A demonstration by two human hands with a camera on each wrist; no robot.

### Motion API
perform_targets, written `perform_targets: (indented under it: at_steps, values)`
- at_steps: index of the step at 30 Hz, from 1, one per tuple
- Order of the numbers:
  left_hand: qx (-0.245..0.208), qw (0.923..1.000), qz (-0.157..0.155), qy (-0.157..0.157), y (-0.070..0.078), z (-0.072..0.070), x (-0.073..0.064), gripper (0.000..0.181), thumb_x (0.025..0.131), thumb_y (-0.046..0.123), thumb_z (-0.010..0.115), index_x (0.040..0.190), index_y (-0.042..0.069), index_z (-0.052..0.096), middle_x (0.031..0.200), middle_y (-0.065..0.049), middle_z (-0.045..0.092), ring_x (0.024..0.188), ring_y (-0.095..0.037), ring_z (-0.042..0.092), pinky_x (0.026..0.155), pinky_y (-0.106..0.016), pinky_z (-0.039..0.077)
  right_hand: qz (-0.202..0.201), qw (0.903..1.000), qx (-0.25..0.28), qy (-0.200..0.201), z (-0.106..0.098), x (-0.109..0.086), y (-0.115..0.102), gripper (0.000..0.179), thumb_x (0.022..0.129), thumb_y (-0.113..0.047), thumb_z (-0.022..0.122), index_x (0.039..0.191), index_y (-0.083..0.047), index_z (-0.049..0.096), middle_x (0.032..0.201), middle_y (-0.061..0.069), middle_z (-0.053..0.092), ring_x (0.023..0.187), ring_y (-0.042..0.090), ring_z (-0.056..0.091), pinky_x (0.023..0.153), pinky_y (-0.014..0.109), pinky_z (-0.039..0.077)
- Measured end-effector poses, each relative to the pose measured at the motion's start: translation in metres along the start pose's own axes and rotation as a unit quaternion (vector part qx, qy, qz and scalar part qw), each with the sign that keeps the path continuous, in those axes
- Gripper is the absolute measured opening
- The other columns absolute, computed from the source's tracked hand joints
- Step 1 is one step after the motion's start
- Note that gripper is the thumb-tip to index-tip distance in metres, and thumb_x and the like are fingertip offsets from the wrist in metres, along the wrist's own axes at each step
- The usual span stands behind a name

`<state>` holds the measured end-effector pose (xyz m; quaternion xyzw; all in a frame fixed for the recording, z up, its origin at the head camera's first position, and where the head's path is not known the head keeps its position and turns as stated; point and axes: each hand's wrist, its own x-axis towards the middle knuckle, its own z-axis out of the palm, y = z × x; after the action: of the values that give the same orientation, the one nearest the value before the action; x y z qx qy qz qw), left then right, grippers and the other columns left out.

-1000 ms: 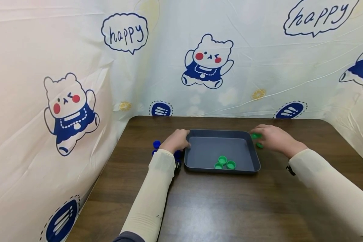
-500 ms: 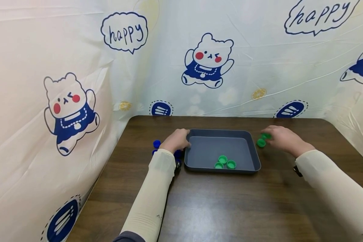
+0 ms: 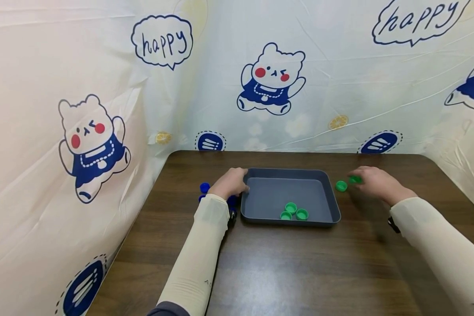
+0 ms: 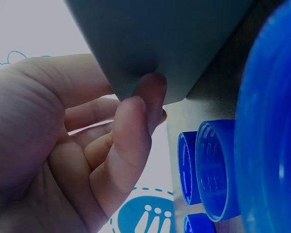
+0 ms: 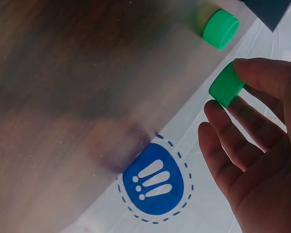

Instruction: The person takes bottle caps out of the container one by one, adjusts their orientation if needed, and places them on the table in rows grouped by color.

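Observation:
A shallow dark grey tray [image 3: 268, 193] lies on the wooden table. My left hand [image 3: 228, 183] holds it by its left side; in the left wrist view, bent fingers press against the tray wall [image 4: 155, 34]. To the right of the tray, my right hand [image 3: 379, 184] pinches a green bottle cap [image 5: 227, 84] between thumb and fingers. Another green bottle cap [image 3: 341, 186] sits on the table between that hand and the tray. Three green caps [image 3: 291, 208] lie inside the tray near its front edge, hollow side up.
Several blue bottle caps [image 3: 204, 188] are on the table left of the tray, partly hidden behind the left hand and wrist. Beside the left hand, blue caps [image 4: 216, 170] show close up. A printed cloth [image 3: 205, 96] hangs behind the table [image 3: 292, 267].
My right hand has moved right, away from the tray, with the green bottle cap in its fingers. The green cap on the table now shows whole. My left hand stays on the tray.

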<state>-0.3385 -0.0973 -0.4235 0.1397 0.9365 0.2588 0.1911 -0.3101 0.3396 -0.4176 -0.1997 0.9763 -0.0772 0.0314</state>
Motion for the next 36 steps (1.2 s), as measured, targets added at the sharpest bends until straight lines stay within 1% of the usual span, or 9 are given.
perform_targets:
  at_steps: [9,14,20,27,31,36]
  values:
    - [-0.001,1.0,-0.001,0.0,-0.002,0.001,0.002,0.07,0.092,0.013,0.069,0.152,0.008,0.033,0.14,-0.013,0.05,0.062,-0.02,0.064,0.059,-0.031,0.053,0.026,0.9994,0.006,-0.022,0.006,-0.001,0.008,0.037,0.086,-0.004,0.067,0.122,0.005,0.063,0.123,0.029,0.057,0.113,0.049,0.053,0.093,0.063,0.041]
    - [-0.002,1.0,0.001,0.0,-0.003,0.002,0.002,0.07,0.092,0.014,0.069,0.152,0.009,0.033,0.141,-0.013,0.049,0.062,-0.02,0.064,0.059,-0.031,0.052,0.038,0.9986,0.017,-0.032,0.009,-0.002,0.012,0.037,0.087,-0.006,0.066,0.122,0.006,0.062,0.123,0.029,0.057,0.113,0.049,0.052,0.093,0.064,0.04]
    - [-0.003,1.0,0.003,0.002,-0.003,0.002,0.003,0.069,0.092,0.014,0.069,0.152,0.008,0.034,0.144,-0.013,0.047,0.064,-0.019,0.065,0.06,-0.031,0.053,0.035,0.9986,0.016,-0.036,0.013,-0.003,0.014,0.038,0.088,-0.007,0.065,0.123,0.007,0.061,0.123,0.03,0.057,0.114,0.049,0.052,0.093,0.064,0.039]
    - [0.001,1.0,0.0,-0.002,-0.004,0.004,0.002,0.07,0.092,0.015,0.069,0.152,0.009,0.033,0.145,-0.013,0.046,0.063,-0.02,0.064,0.059,-0.03,0.053,0.025,0.9989,0.012,-0.039,0.017,0.0,0.014,0.036,0.088,-0.008,0.067,0.12,0.006,0.063,0.119,0.028,0.059,0.111,0.048,0.054,0.092,0.063,0.041]
    - [-0.001,1.0,0.001,-0.004,-0.004,0.004,0.003,0.07,0.092,0.015,0.069,0.152,0.009,0.033,0.144,-0.013,0.047,0.063,-0.02,0.065,0.059,-0.031,0.053,0.028,0.9983,0.016,-0.048,0.018,0.001,0.013,0.036,0.088,-0.009,0.067,0.12,0.006,0.063,0.12,0.028,0.059,0.111,0.049,0.054,0.092,0.064,0.041]
    - [-0.008,1.0,-0.002,-0.004,-0.004,0.001,0.004,0.071,0.092,0.015,0.069,0.152,0.01,0.033,0.142,-0.012,0.048,0.063,-0.021,0.064,0.06,-0.032,0.053,0.034,0.9979,0.021,-0.05,0.02,0.003,0.013,0.036,0.087,-0.008,0.067,0.121,0.005,0.063,0.12,0.028,0.059,0.11,0.048,0.054,0.092,0.064,0.041]
